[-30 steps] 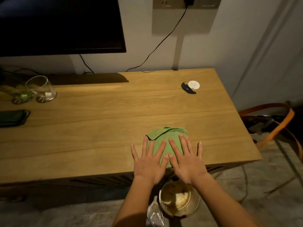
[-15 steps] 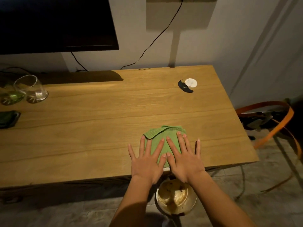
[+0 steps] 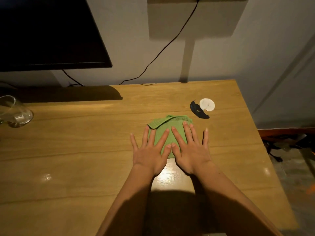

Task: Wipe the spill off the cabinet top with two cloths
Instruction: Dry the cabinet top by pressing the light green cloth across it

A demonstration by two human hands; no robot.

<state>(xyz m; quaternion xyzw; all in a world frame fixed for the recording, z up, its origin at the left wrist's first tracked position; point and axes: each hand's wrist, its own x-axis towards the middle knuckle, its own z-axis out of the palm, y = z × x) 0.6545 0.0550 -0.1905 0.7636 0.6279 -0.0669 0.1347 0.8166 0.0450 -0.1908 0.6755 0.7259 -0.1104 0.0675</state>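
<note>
Green cloth lies flat on the wooden cabinet top, right of centre, and I press on it with both palms. My left hand and right hand are spread wide, thumbs touching. Just beyond sit a black smear and a white disc. A glass stands far left.

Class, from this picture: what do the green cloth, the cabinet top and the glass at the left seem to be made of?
Green cloth: soft woven fabric, judging by its ribbed, folded edge. Cabinet top: wood or wood-look laminate, with visible grain lines and glossy reflections. Glass: clear glass, probably; it is see-through with bright glints.
</note>
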